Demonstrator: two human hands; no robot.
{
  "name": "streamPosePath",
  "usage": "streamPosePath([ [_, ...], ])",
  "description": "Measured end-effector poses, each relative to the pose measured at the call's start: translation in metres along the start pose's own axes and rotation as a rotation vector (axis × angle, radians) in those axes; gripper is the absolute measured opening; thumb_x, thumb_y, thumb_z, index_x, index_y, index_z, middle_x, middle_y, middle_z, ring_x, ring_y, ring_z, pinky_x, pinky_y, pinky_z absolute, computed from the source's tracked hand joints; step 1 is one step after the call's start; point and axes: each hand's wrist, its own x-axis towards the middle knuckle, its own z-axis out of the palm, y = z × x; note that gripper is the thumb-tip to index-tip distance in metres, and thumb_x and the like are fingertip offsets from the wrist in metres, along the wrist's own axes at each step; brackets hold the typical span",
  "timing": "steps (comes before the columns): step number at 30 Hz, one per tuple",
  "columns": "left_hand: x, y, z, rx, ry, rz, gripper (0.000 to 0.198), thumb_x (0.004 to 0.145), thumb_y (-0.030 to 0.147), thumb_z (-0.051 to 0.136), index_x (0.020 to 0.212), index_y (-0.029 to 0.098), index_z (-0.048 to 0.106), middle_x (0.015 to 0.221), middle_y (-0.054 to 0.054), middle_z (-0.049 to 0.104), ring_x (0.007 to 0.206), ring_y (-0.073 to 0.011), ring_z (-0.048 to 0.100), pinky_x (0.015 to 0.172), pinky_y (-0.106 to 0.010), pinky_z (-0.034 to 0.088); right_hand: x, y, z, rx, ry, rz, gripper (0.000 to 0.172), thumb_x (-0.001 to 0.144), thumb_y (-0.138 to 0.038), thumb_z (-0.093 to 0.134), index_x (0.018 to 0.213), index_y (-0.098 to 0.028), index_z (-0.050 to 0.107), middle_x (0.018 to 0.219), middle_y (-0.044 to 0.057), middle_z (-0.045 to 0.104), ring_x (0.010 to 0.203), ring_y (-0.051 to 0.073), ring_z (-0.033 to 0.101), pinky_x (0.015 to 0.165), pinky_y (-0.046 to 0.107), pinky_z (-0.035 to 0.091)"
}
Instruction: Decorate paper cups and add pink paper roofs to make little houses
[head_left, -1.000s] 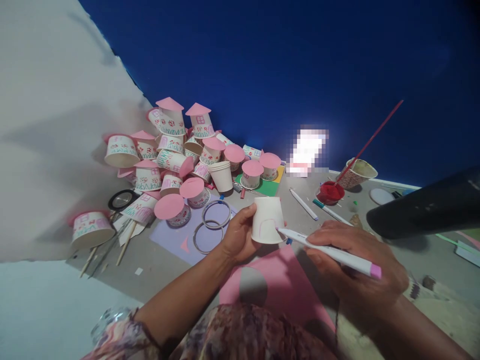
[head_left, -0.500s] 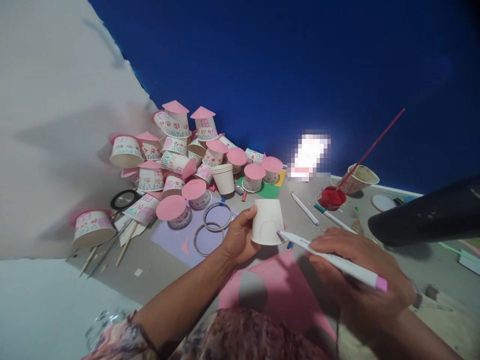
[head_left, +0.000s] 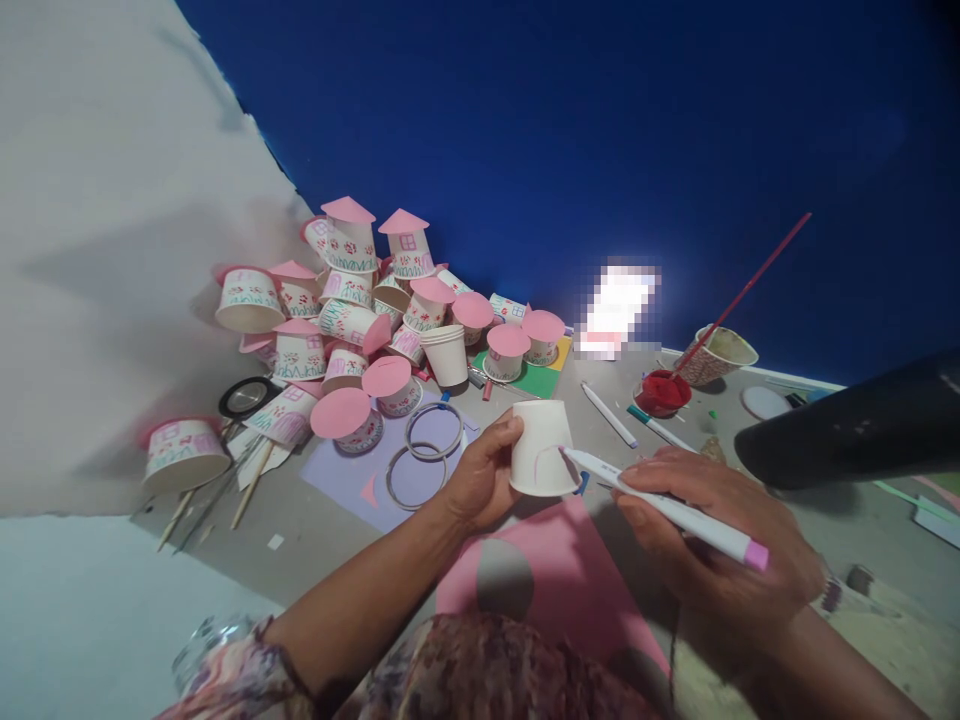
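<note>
My left hand (head_left: 484,475) grips a white paper cup (head_left: 541,460), held upside down with its wide rim at the bottom. A thin pink curved line shows on the cup's side. In my right hand (head_left: 712,530) is a white marker (head_left: 667,510) with a pink end, its tip at the cup's side by the line. Below the cup lies a pink paper sheet (head_left: 577,600) with a round hole. A stack of plain white cups (head_left: 445,358) stands behind, beside many decorated cups with pink paper tops (head_left: 341,411).
Two metal rings (head_left: 417,475) lie on purple paper (head_left: 330,478). To the right are a red paint cup (head_left: 661,394) with a stick, a patterned cup (head_left: 716,357), a loose marker (head_left: 609,414) and a large black cylinder (head_left: 855,425). A blue wall rises behind.
The held cup has shifted slightly right and tilted. The marker tip has moved a little up and right along the cup's side.
</note>
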Motion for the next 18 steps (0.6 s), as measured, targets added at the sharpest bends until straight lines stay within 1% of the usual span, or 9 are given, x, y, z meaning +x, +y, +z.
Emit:
streamPosePath([
  [2, 0.0, -0.001, 0.001, 0.005, -0.006, 0.015, 0.059, 0.064, 0.042, 0.092, 0.112, 0.013, 0.073, 0.094, -0.009, 0.078, 0.085, -0.0248, 0.072, 0.079, -0.036, 0.059, 0.0, 0.0, 0.001, 0.014, 0.001, -0.009, 0.016, 0.09, -0.013, 0.075, 0.102, -0.024, 0.074, 0.077, 0.003, 0.078, 0.064, 0.025, 0.074, 0.057, 0.04, 0.06],
  [7, 0.001, -0.002, 0.001, 0.021, -0.035, 0.037, 0.058, 0.065, 0.041, 0.092, 0.113, 0.014, 0.074, 0.092, -0.007, 0.078, 0.084, -0.0233, 0.071, 0.077, -0.034, 0.058, 0.003, 0.005, 0.0, 0.014, -0.001, -0.053, 0.016, 0.09, -0.014, 0.075, 0.102, -0.022, 0.072, 0.077, 0.003, 0.078, 0.064, 0.024, 0.073, 0.056, 0.038, 0.059],
  [12, 0.001, -0.002, 0.001, 0.023, -0.051, 0.04, 0.057, 0.066, 0.041, 0.092, 0.113, 0.015, 0.074, 0.091, -0.006, 0.077, 0.083, -0.0228, 0.071, 0.076, -0.033, 0.056, 0.006, 0.011, -0.002, 0.029, -0.067, -0.15, 0.013, 0.09, -0.013, 0.075, 0.102, -0.019, 0.071, 0.077, 0.002, 0.077, 0.063, 0.019, 0.072, 0.055, 0.033, 0.056],
  [18, 0.002, -0.004, -0.001, 0.038, -0.06, 0.049, 0.059, 0.065, 0.041, 0.092, 0.115, 0.016, 0.074, 0.094, -0.007, 0.077, 0.084, -0.0238, 0.071, 0.078, -0.034, 0.056, 0.003, 0.0, 0.0, 0.0, -0.049, -0.044, 0.011, 0.092, -0.012, 0.072, 0.098, -0.021, 0.07, 0.077, 0.002, 0.076, 0.068, 0.02, 0.073, 0.061, 0.034, 0.056],
])
